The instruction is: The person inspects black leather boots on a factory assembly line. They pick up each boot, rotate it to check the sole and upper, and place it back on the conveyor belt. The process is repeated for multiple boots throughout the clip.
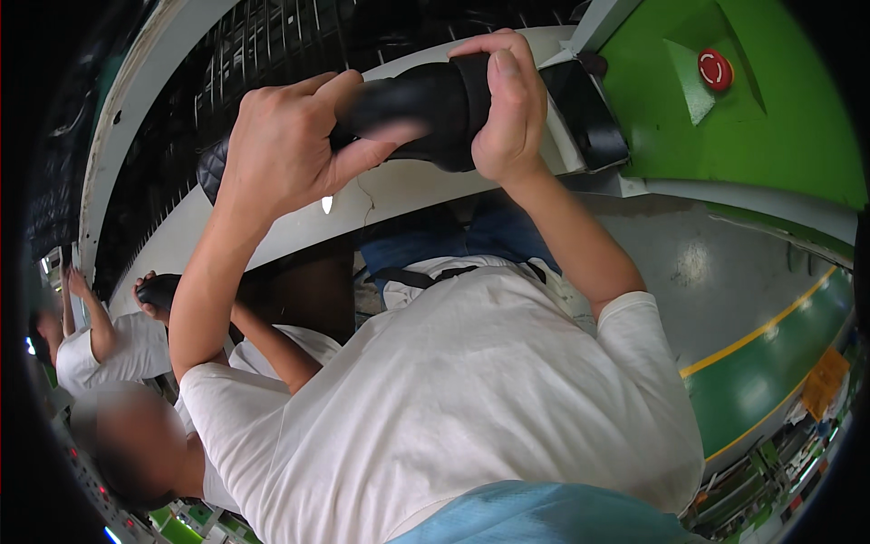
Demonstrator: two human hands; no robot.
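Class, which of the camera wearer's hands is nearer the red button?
The right hand, around the end of the black item toward the red button; the left hand holds it farther left.

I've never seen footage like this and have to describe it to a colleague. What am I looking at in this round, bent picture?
There's no robot here: you see a person's own bare hands. A wide fisheye camera on their head looks down, so straight edges bend near the rim. The left hand and right hand hold a black item between them, above a pale ledge. Blurring hides what exactly it is. A dark, flat object lies at the ledge's right end. Farther right is a green panel with a red button. At left, a co-worker's hand also holds something black.
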